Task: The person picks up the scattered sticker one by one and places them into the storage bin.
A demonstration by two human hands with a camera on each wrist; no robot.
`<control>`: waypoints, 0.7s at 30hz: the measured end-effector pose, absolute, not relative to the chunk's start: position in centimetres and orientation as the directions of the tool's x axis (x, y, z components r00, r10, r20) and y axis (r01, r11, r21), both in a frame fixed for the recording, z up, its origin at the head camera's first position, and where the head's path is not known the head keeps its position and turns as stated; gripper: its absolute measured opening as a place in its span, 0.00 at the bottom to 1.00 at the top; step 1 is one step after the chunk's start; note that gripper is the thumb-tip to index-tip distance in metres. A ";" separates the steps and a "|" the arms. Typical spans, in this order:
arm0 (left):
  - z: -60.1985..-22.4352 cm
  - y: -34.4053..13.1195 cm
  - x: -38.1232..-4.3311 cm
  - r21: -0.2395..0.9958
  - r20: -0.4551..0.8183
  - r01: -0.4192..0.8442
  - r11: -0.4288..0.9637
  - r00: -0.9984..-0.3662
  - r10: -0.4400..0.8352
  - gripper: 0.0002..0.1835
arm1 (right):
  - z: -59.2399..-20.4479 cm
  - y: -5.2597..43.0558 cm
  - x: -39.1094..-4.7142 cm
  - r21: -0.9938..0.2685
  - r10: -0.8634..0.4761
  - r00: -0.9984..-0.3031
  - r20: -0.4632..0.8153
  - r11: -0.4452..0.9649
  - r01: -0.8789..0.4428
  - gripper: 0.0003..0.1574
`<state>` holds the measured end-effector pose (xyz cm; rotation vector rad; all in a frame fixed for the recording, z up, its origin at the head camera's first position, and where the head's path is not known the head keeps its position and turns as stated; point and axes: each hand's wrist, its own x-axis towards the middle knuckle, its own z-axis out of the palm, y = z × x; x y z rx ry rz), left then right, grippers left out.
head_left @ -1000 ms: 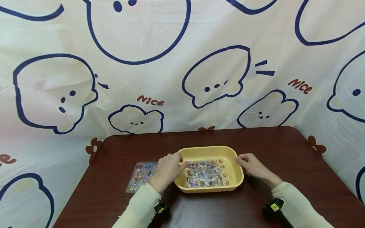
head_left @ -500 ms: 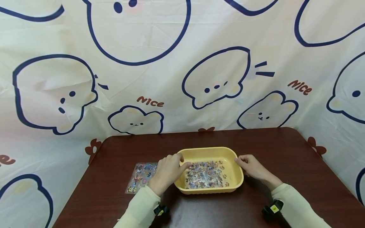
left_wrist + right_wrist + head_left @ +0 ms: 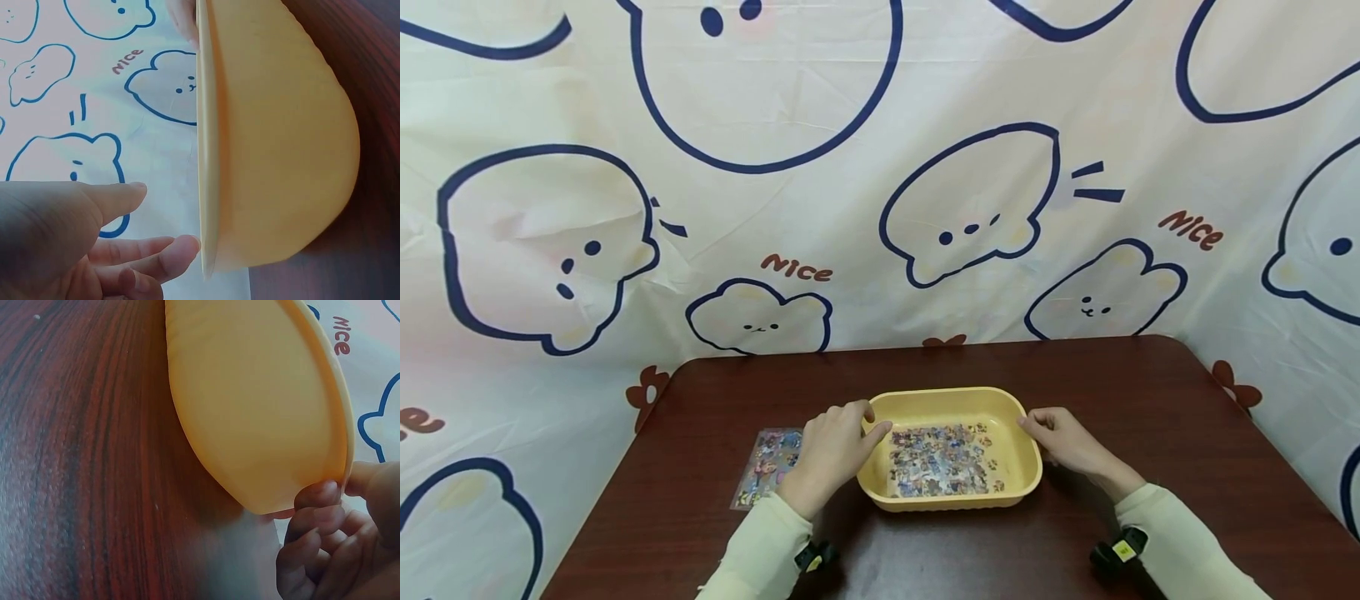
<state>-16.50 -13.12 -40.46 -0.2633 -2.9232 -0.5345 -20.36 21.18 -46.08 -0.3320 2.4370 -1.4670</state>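
Observation:
A shallow yellow plastic tray [image 3: 947, 503] stands on the dark wooden table, holding a heap of small colourful printed pieces [image 3: 940, 460]. My left hand [image 3: 831, 450] is at the tray's left side, thumb and fingers parted. In the left wrist view that hand [image 3: 119, 244] has a fingertip right at the rim, while the thumb is away from it. On the opposite side my right hand [image 3: 1067, 437] pinches the tray's rim. The right wrist view shows the thumb on one side of the rim and curled fingers [image 3: 317, 495] on the other.
A flat sheet with colourful cartoon pictures [image 3: 767, 468] lies left of the tray, partly behind my left hand. The brown table [image 3: 1112, 375] reaches back to a white cloth backdrop [image 3: 850, 208] with bear drawings, which also rises at both sides.
My left hand has loosened from the tray's rim and shifted slightly left, covering more of the sheet. My right hand and the tray stay where they were.

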 end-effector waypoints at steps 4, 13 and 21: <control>-40.3 -13.6 -16.4 0.329 0.206 0.205 0.922 -0.968 0.142 0.18 | -46.1 21.2 -20.4 -0.886 -0.331 -0.936 -0.120 0.461 -0.049 0.25; -39.7 -14.7 -16.3 0.336 0.215 0.169 0.927 -0.972 0.099 0.17 | -46.1 21.2 -20.3 -0.882 -0.328 -0.936 -0.123 0.469 -0.048 0.26; -39.4 -15.5 -16.2 0.325 0.196 0.125 0.937 -0.979 0.063 0.17 | -46.0 21.2 -20.3 -0.878 -0.334 -0.934 -0.125 0.476 -0.053 0.25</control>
